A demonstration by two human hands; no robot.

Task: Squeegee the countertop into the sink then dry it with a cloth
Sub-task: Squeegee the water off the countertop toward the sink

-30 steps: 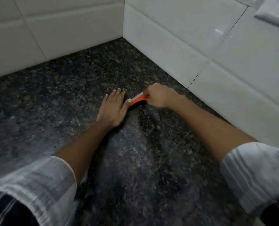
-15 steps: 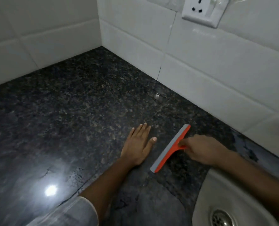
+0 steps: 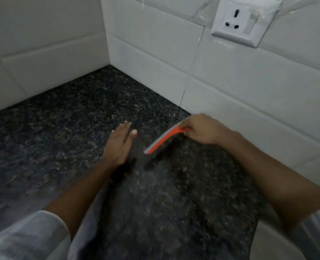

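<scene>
Right hand (image 3: 204,131) clenched round the orange squeegee (image 3: 164,138), blade angled on the dark table (image 3: 61,128), left hand (image 3: 118,145) flat beside it, fingers released, tiled wall (image 3: 230,87) right, socket (image 3: 243,21) above

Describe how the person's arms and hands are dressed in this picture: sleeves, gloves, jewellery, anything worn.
Both hands are bare: no gloves, rings, watch or bracelets show on the left hand or the right hand. The forearms are uncovered too. Each arm wears a light, whitish sleeve pushed up toward the elbow: the left sleeve looks loose and faintly striped, and the right sleeve shows fine ribbed stripes near its cuff.
</scene>
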